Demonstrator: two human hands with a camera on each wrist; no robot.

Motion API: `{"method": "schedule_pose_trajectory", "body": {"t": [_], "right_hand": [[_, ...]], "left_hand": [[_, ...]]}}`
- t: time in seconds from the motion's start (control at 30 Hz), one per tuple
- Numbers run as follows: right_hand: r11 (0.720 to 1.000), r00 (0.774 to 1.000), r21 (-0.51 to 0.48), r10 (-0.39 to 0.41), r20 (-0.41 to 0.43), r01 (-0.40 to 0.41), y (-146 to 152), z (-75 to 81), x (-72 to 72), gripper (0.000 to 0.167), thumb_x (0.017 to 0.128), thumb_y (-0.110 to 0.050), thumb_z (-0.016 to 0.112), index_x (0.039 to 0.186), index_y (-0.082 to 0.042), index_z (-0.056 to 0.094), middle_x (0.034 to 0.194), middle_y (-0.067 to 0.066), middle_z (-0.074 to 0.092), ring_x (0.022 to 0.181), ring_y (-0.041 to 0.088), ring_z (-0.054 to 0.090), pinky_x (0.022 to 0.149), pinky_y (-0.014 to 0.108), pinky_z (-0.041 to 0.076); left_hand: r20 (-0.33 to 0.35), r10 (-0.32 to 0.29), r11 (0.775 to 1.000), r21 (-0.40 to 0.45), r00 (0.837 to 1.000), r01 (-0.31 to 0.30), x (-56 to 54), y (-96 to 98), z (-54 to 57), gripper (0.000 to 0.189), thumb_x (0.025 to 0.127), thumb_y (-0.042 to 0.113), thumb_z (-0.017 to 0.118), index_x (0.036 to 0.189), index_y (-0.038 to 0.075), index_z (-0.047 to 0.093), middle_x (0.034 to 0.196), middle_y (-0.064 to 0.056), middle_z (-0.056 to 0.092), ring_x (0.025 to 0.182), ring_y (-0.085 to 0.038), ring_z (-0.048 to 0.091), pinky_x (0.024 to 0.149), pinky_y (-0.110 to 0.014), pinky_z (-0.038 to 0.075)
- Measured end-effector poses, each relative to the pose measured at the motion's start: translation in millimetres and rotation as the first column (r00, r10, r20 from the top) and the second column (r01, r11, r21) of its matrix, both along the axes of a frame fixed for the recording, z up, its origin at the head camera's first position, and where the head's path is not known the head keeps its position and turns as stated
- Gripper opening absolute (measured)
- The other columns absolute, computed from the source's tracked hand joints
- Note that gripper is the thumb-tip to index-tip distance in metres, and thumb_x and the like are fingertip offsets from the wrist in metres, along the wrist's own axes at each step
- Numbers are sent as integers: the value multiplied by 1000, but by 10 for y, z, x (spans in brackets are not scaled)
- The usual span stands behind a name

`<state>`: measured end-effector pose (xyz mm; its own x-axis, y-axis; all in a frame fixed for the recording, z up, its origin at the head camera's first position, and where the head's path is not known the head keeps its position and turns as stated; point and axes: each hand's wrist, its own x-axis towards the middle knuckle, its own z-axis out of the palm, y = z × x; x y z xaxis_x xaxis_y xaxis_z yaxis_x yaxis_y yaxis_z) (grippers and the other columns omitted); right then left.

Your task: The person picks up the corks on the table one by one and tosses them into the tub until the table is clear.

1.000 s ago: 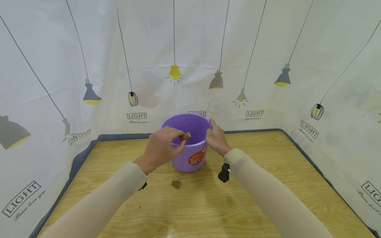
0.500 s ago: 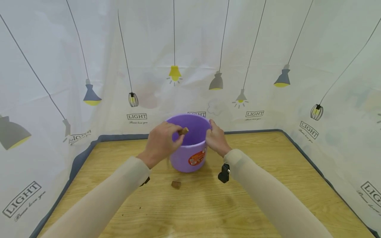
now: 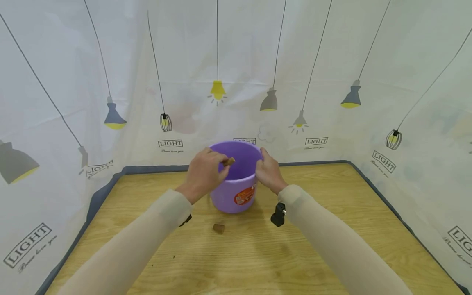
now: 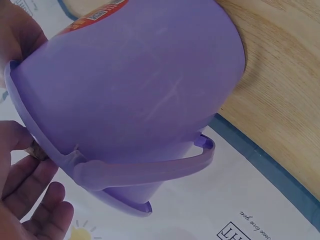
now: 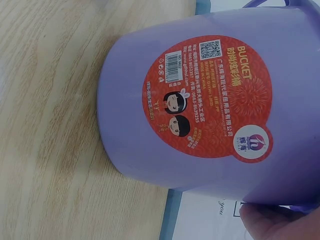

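Observation:
A purple bucket (image 3: 229, 196) with a red label (image 5: 210, 102) stands upright on the wooden table. My left hand (image 3: 206, 174) pinches a short brown cork-like piece (image 3: 229, 162) between thumb and fingers, at the left side of the bucket's mouth. In the left wrist view that piece (image 4: 36, 150) is partly hidden behind the bucket's rim. My right hand (image 3: 270, 170) grips the rim on the right side, thumb up; most of its fingers are hidden. A second brown tapered piece (image 3: 218, 228) lies on the table in front of the bucket.
The bucket's purple handle (image 4: 150, 172) hangs down on its left side. White cloth walls (image 3: 243, 110) printed with lamps enclose the wooden table (image 3: 236, 262) at the back and sides. Tiny dark crumbs (image 3: 174, 257) lie on the table at front left.
My left hand has shifted slightly right and up with the brown piece, moving in over the bucket's rim. My right hand keeps its grip, and the piece on the table stays put.

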<state>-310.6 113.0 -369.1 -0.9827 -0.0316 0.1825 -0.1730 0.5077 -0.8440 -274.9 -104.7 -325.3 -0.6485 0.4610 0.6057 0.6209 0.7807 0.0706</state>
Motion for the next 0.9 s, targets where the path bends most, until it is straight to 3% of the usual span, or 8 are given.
{"method": "schedule_pose_trajectory", "body": {"t": [0.27,0.77,0.9], "right_hand": [[1000,1000,-5,7,1,-7,12,5,-7,61,106,-15,28,164,-1,14,166,21,26,152,35,27,125,46,23],[1000,1000,-3,8,-17,-8,6,0,-8,61,106,-15,29,163,0,16,165,21,27,152,35,28,125,46,23],[1000,1000,-2,6,-5,-6,4,1,-4,61,106,-15,29,163,-1,16,165,21,26,152,34,27,125,45,23]], "left_hand": [[74,56,997,-59,996,-52,-57,20,-9,10,91,19,76,96,10,79,91,-3,77,84,-22,61,80,-35,55],[141,125,988,-113,982,-109,-108,62,-9,15,94,23,75,96,10,79,92,-4,76,87,-25,63,81,-41,55],[157,158,980,-143,975,-135,-104,67,2,29,95,28,74,113,6,76,109,-9,76,103,-29,65,94,-44,55]]}}
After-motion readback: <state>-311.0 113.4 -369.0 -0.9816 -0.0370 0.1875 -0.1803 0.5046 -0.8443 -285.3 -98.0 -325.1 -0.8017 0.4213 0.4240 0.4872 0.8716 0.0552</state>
